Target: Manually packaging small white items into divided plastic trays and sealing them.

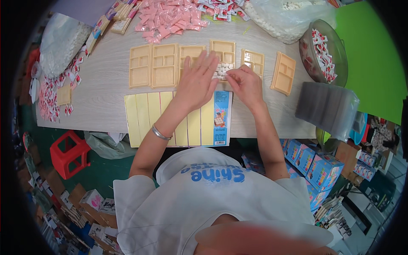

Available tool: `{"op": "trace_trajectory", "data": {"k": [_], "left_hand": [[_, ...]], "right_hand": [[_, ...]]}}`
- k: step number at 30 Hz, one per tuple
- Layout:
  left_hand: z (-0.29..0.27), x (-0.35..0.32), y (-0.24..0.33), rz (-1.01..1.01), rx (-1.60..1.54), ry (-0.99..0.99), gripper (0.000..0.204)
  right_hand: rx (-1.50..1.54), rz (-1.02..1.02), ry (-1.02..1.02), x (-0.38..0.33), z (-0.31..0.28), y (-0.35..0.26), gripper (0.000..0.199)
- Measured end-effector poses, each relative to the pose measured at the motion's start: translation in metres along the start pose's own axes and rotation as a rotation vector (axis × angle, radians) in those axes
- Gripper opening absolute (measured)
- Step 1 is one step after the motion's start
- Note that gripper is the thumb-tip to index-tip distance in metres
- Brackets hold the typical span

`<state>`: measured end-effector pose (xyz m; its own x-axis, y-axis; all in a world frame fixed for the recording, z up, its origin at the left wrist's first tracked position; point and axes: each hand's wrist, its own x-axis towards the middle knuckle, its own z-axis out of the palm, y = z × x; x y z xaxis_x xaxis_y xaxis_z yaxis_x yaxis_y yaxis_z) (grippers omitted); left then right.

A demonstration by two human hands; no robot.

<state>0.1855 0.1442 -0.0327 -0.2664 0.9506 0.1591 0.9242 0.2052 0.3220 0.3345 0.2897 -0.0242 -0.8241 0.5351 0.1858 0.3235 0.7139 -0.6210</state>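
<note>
Several beige compartment trays stand in a row across the table, among them the far-left tray, the tray beside it and the far-right tray. Small white blocks fill the near compartment of the tray between my hands. My left hand lies flat with fingers stretched over this tray's left edge and the neighbouring tray, hiding part of both. With thumb and forefinger pinched, my right hand is at the blocks' right side, seemingly on one white block. Its knuckles overlap another tray.
Overlapping yellow cards, one with a blue printed face, lie at the near edge. Pink packets are heaped at the back. A bowl of sachets and clear plastic containers stand right. Bags of white pieces lie behind; a red stool is lower left.
</note>
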Motion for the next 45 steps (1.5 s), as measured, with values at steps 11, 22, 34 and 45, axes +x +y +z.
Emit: {"op": "trace_trajectory", "data": {"k": [11,22,34,45], "left_hand": [[0.01,0.0,0.002,0.121,0.044,-0.072,0.069],[0.011,-0.002,0.008,0.123,0.047,-0.123,0.076],[0.021,0.013,0.022,0.181,0.025,-0.136,0.087],[-0.027,0.017,-0.006,-0.082,-0.157,0.047,0.085]], "right_hand": [[0.071,0.041,0.137,-0.006,0.004,0.002,0.012],[-0.063,0.053,-0.007,-0.01,-0.012,-0.004,0.016],[0.335,0.149,0.503,0.071,-0.079,0.078,0.018],[-0.774,0.23,-0.024,0.331,-0.132,0.261,0.04]]}}
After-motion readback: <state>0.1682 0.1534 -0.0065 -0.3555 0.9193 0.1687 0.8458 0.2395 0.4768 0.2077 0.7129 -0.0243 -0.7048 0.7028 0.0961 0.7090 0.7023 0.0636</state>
